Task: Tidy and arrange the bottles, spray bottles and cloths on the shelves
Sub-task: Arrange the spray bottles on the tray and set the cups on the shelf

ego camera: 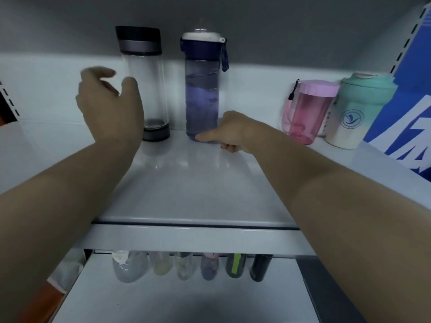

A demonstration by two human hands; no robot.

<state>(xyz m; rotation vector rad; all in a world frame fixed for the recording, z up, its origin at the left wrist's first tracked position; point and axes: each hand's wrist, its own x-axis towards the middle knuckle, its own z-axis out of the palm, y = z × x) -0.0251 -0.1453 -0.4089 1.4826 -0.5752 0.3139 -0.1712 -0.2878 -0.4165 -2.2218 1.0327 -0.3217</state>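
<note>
Right hand (229, 131) grips the purple bottle (202, 89) at its base; left hand (109, 101) hovers open beside the clear bottle (144, 82).

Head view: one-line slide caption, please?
Right hand grips purple bottle base; left hand open beside clear bottle.

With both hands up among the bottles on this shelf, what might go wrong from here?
1. The right hand holds the tall purple bottle only at its base; a push there might tip it toward the clear bottle close beside it.
2. The left hand hovers open by the clear bottle and may knock it.
3. The pink cup and mint cup stand near the right forearm's path.
</note>
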